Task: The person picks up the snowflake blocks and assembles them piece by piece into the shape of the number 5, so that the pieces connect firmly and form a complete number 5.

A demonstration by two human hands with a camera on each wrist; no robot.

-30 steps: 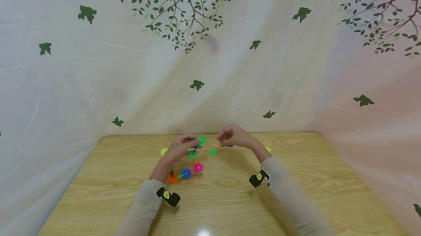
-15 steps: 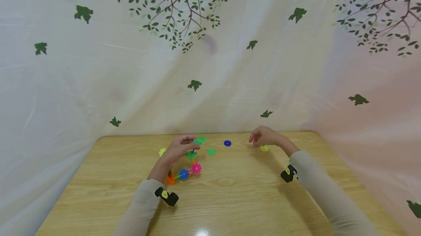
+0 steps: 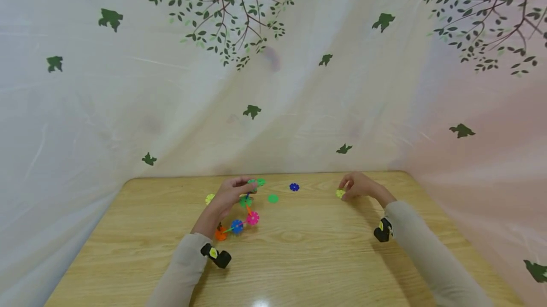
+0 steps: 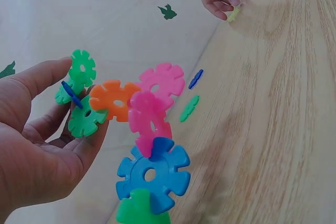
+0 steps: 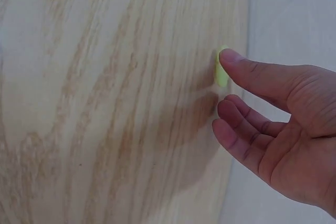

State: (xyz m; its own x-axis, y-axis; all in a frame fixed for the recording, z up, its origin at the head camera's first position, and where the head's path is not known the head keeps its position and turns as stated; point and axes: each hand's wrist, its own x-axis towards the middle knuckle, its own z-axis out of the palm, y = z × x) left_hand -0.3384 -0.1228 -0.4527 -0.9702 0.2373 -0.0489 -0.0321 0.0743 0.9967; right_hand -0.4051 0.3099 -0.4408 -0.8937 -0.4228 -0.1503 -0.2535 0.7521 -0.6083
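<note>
My left hand [image 3: 232, 194] pinches the end of a linked chain of plastic snowflake discs between thumb and fingers. Beside those fingers are green discs [image 4: 82, 69] and a dark blue disc [image 4: 72, 94] seen edge-on. Further along come an orange disc [image 4: 113, 101], pink discs [image 4: 163, 85] and a blue disc [image 4: 150, 176]. In the head view the chain's lower end is an orange disc [image 3: 220, 234] near the wrist. My right hand [image 3: 360, 186] is down at a loose yellow disc [image 5: 221, 71] on the table, thumb tip at its edge, other fingers loosely bent beside it.
Loose on the wooden table [image 3: 307, 250] are a dark blue disc [image 3: 294, 187] and a green disc [image 3: 273, 198], between the hands. Another yellow disc [image 3: 209, 198] lies left of my left hand. A pale curtain [image 3: 290, 121] hangs behind the table's far edge.
My right hand has moved right, away from the left hand, and come down to the yellow disc. The left hand keeps its hold on the chain, nearly in place.
</note>
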